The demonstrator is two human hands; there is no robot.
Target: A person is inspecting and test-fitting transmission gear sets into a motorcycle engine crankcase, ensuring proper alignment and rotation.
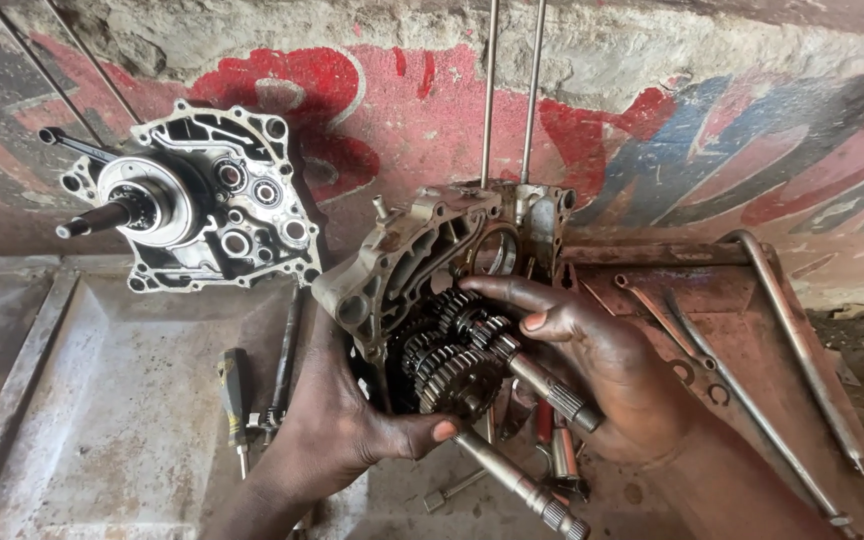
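**Gear cluster seated by hand in an engine case half**

Nearest, a splined shaft [527,488] pokes toward the camera from under the work. The left hand [337,425] is curled around the near edge of the crankcase half [402,265], thumb pressed under the gear cluster [457,355]. The right hand [577,360] lies over the gears with fingers spread, fingertips resting on the upper gear and the second shaft [552,388].

In my judgement the gears want to stay meshed and both shafts parallel while the case is held steady; any tilt would bind them.

Left on the metal desk [102,420] lie a screwdriver [235,395] and a dark rod. Farther back, the other case half [207,200] with its crankshaft leans on the painted wall [372,90]; two long studs [512,90] rise from the held case.

The shaft seats inside the case are hidden, and small tools beneath the hands are hard to make out.
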